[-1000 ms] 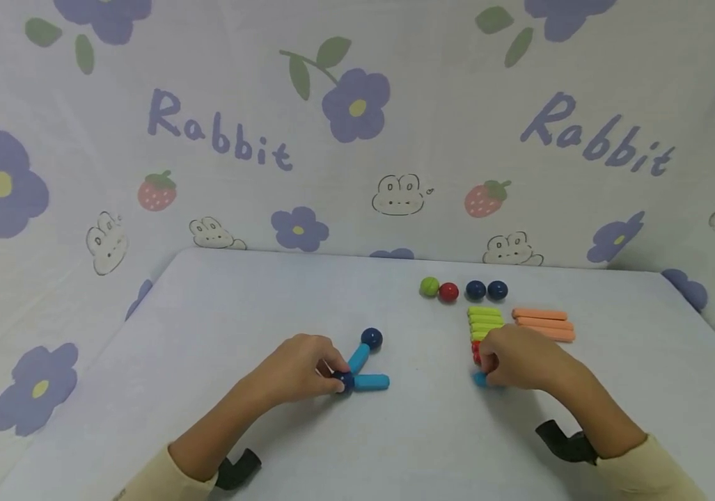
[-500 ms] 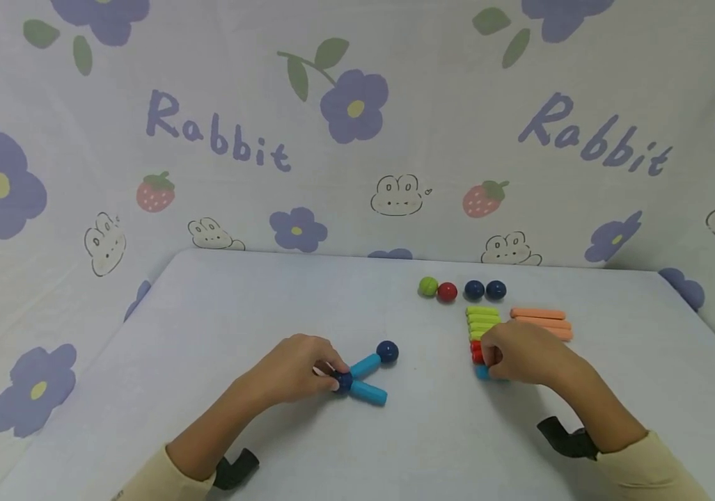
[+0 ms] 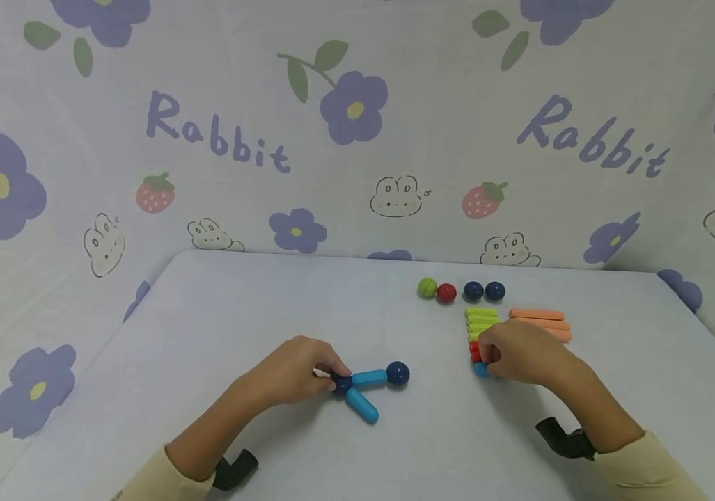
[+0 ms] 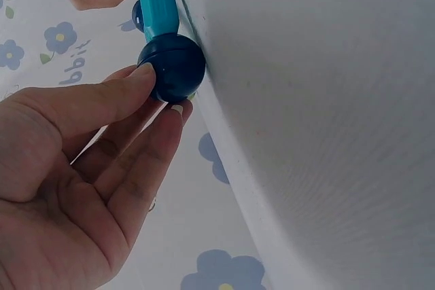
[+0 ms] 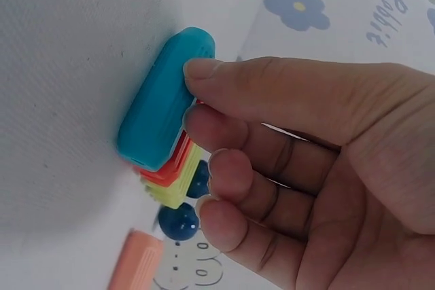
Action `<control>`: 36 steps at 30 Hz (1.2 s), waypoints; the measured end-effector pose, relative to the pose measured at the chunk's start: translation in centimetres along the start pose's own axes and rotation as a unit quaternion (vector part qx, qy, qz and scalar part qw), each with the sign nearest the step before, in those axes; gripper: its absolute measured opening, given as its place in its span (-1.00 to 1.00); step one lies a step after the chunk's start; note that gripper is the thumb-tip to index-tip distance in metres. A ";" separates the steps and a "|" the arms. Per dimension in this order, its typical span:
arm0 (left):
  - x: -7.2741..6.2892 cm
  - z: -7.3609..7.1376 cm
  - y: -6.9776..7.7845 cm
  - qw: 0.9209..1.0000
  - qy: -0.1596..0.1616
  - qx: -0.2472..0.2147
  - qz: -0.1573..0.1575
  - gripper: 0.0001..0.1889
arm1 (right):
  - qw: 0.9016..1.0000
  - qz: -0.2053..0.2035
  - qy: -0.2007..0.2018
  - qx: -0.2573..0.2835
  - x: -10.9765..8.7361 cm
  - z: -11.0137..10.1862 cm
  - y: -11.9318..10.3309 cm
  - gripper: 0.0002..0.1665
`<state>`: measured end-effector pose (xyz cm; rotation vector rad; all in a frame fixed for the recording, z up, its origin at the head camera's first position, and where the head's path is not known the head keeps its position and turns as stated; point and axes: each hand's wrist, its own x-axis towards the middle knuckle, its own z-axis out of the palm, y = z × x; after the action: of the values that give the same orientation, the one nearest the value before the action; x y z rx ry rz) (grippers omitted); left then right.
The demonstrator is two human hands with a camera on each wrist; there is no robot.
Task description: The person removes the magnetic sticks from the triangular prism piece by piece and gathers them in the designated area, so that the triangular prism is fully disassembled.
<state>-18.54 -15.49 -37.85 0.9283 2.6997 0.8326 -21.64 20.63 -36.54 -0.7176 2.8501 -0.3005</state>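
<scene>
My left hand (image 3: 294,369) pinches a navy ball (image 4: 175,69) between thumb and fingertips. Two light-blue sticks fan out from that ball: one stick (image 3: 370,378) points right and ends in a second navy ball (image 3: 397,374), while the other stick (image 3: 362,406) slants toward the front with a bare end. Farther right, my right hand (image 3: 516,353) has its thumb and curled index finger on a loose light-blue stick (image 5: 160,106). Beyond this stick lie red sticks (image 3: 475,352), partly covered by the right hand in the head view.
Yellow-green sticks (image 3: 481,320) lie behind the red ones, beside orange sticks (image 3: 537,315). At the back are a green ball (image 3: 427,287), a red ball (image 3: 446,293) and two navy balls (image 3: 473,291). A patterned cloth (image 3: 225,209) hangs behind the white table (image 3: 269,299).
The joined sticks and balls have swung clockwise about the ball in my left hand; the far ball came toward the front. My right hand has shifted only slightly, staying at the blue stick.
</scene>
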 end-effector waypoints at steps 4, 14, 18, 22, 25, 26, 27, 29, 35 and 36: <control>0.0 0.0 0.0 1.000 -0.001 -0.006 0.002 -0.75 | 1.000 -0.001 -0.001 -0.005 0.0 0.0 0.0 -0.75; 0.1 0.1 0.3 0.996 -0.043 -0.072 -0.008 -0.71 | 0.999 -0.049 0.016 0.015 0.0 0.3 -2.4 -0.85; 0.1 0.1 0.5 0.993 -0.065 -0.097 -0.007 -0.70 | 0.990 -0.122 0.034 0.066 -0.2 0.9 -4.9 -0.85; 0.2 0.3 0.5 0.992 -0.070 -0.105 0.002 -0.76 | 0.982 -0.155 0.039 0.096 -0.1 2.0 -6.9 -0.74; 0.2 0.4 0.4 0.992 -0.067 -0.107 0.010 -0.80 | 0.982 -0.156 0.032 0.102 0.1 3.0 -7.7 -0.70; 0.2 0.4 0.4 0.992 -0.065 -0.105 0.013 -0.80 | 0.982 -0.154 0.029 0.103 0.2 3.2 -7.9 -0.70; 0.2 0.5 0.5 0.992 -0.063 -0.105 0.016 -0.80 | 0.982 -0.152 0.025 0.105 0.3 3.4 -8.0 -0.70; 0.2 0.5 0.6 0.993 -0.060 -0.103 0.020 -0.80 | 0.983 -0.144 0.017 0.110 0.5 3.6 -8.0 -0.72; 0.2 0.8 1.0 0.993 -0.058 -0.104 0.023 -0.79 | 0.988 -0.120 -0.028 0.094 0.6 3.9 -8.0 -0.79; 0.2 0.9 1.0 0.993 -0.057 -0.105 0.022 -0.79 | 0.988 -0.116 -0.036 0.093 0.6 4.0 -7.9 -0.81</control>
<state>-17.87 -14.29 -38.00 0.9586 2.4464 1.0155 -17.70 12.96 -38.52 -0.9991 2.6273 -0.5533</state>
